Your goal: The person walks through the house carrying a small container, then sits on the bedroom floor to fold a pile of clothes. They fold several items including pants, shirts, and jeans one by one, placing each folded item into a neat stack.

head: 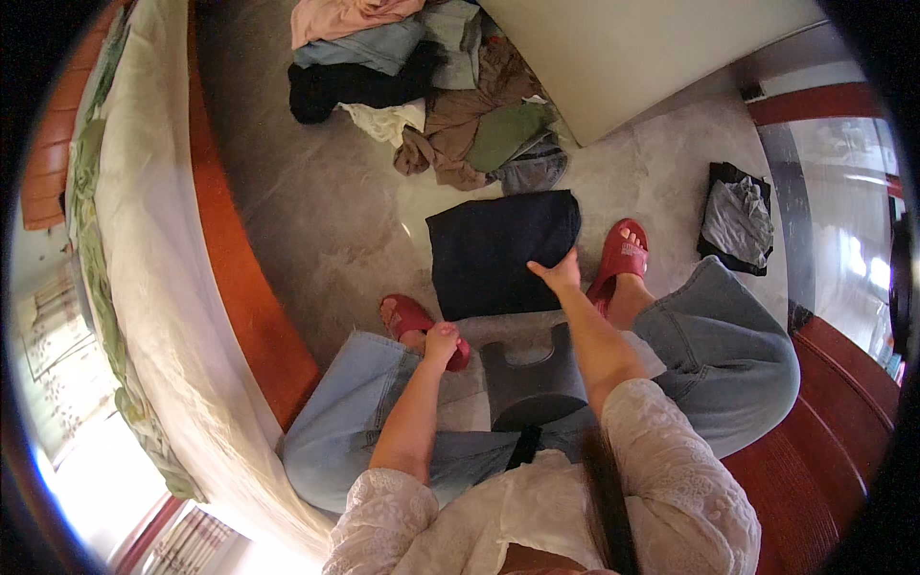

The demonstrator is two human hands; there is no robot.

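A folded dark garment (503, 251), black or navy, lies on the floor in front of me. At its lower right edge is my right hand (564, 274), with the thumb on top and the other fingers hidden beneath the cloth. My left hand (442, 343) hovers above my left slipper (406, 315), apart from the garment. Its fingers are curled in, and nothing shows in them. Just beyond the dark garment is a loose heap of clothes, with a brown garment (460, 118), a green one (503, 133) and a grey one (535, 167).
Black cloth (359, 86), blue denim (366, 49) and pink cloth (352, 16) are piled at the back. A grey stool (535, 374) is between my legs. Grey and black folded clothes (737, 215) lie at right, past my right slipper (622, 251). A bed with white bedding (147, 215) borders the left.
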